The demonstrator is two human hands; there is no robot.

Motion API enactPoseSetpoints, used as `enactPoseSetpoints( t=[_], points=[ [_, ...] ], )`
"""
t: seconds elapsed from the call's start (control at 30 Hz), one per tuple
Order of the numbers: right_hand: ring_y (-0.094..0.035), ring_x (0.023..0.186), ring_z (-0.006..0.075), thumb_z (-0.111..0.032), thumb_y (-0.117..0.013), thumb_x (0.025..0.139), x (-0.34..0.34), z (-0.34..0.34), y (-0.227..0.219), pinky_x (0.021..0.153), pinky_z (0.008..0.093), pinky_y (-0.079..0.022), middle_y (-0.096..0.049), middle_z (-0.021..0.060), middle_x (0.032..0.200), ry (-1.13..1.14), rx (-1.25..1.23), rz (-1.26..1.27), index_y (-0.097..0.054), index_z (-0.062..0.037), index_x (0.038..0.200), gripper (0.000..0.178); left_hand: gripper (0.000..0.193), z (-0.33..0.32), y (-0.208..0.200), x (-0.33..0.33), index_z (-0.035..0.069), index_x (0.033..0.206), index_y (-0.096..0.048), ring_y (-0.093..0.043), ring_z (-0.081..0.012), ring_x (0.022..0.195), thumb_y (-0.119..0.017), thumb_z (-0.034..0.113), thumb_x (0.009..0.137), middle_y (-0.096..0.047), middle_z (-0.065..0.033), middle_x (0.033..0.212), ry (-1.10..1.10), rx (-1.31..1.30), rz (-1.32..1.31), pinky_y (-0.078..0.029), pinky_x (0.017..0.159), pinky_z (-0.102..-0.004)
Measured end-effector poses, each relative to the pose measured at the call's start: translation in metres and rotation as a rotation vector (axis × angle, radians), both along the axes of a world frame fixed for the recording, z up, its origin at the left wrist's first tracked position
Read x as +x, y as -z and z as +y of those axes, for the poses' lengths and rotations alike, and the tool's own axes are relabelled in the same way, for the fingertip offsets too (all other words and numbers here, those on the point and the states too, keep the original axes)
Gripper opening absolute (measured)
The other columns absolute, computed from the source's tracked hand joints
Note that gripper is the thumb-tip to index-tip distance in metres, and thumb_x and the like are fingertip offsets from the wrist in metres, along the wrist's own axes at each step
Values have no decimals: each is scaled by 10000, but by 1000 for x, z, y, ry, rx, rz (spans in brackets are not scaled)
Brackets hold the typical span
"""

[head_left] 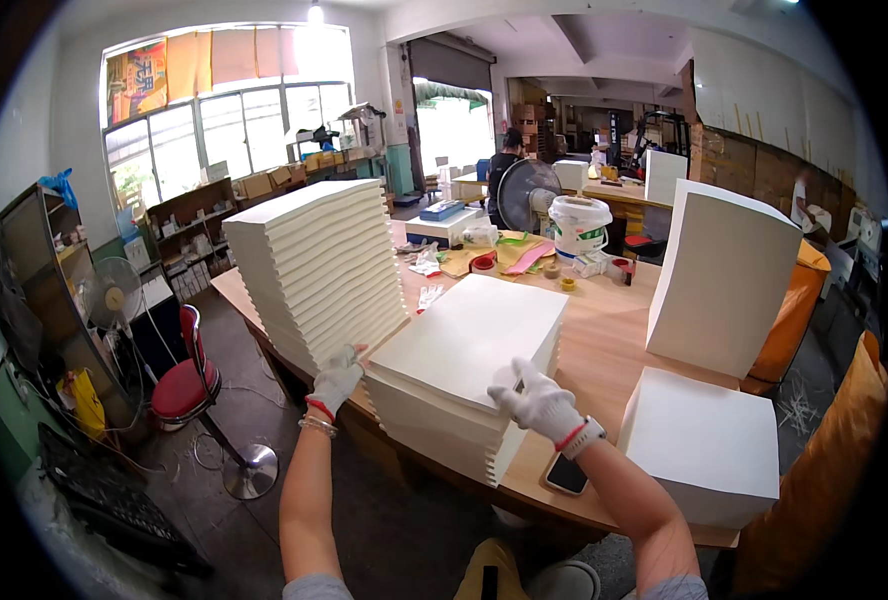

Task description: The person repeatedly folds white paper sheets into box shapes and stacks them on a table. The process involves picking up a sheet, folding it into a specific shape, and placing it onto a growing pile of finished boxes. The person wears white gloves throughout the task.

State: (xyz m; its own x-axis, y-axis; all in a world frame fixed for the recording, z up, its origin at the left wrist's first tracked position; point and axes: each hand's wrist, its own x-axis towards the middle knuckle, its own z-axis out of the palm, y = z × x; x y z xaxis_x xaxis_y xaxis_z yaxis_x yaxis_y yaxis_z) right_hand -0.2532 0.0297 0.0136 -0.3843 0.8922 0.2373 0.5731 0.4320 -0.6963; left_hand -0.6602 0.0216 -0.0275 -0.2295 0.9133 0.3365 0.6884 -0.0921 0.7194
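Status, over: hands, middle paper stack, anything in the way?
Left hand by left corner of middle paper stack, contact unclear. Right hand at its right side, open. Stack layered, edges staggered. Phone close by, to the right.

Left of middle paper stack (469, 335) blocked by tall ridged stack (314, 265). Clear lane left over bare tabletop (606, 335) toward upright block (724, 280); near end narrowed by phone (567, 474), low block (704, 430).
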Motion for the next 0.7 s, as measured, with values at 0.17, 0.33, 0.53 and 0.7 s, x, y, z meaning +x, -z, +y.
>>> enactPoseSetpoints(
  t=[0.17, 0.33, 0.53, 0.7],
  points=[
    [-684, 933, 438, -579, -582, 991, -8, -58, -32, 812, 493, -556, -667, 280, 1000, -124, 199, -339, -609, 3, 1137, 601, 554, -3, 24, -12, 14, 1504, -501, -583, -158, 1110, -657, 183, 1001, -657, -66, 1229, 246, 1, -335, -461, 992, -301],
    [-670, 836, 423, -479, -674, 953, -14, -59, -21, 733, 481, -557, -638, 256, 939, -89, 302, -328, -623, -8, 1047, 483, 540, -5, 21, -10, 10, 1488, -526, -599, -133, 1103, -670, 107, 976, -662, -63, 1242, 257, -24, -298, -477, 972, -265],
    [-666, 819, 416, -440, -703, 932, -20, -58, -15, 709, 477, -554, -633, 253, 928, -105, 352, -272, -613, -11, 989, 441, 453, -5, 30, -31, -13, 1378, -630, -677, -130, 979, -594, -20, 927, -712, -83, 1176, 184, 11, -323, -536, 895, -250],
    [-654, 804, 419, -425, -707, 930, -18, -54, -9, 708, 478, -551, -618, 257, 937, -110, 349, -221, -595, -8, 986, 436, 438, -2, 14, -39, -73, 1318, -644, -715, -170, 992, -583, -24, 887, -733, -125, 1151, 266, -81, -451, -557, 911, -269]
  ],
)
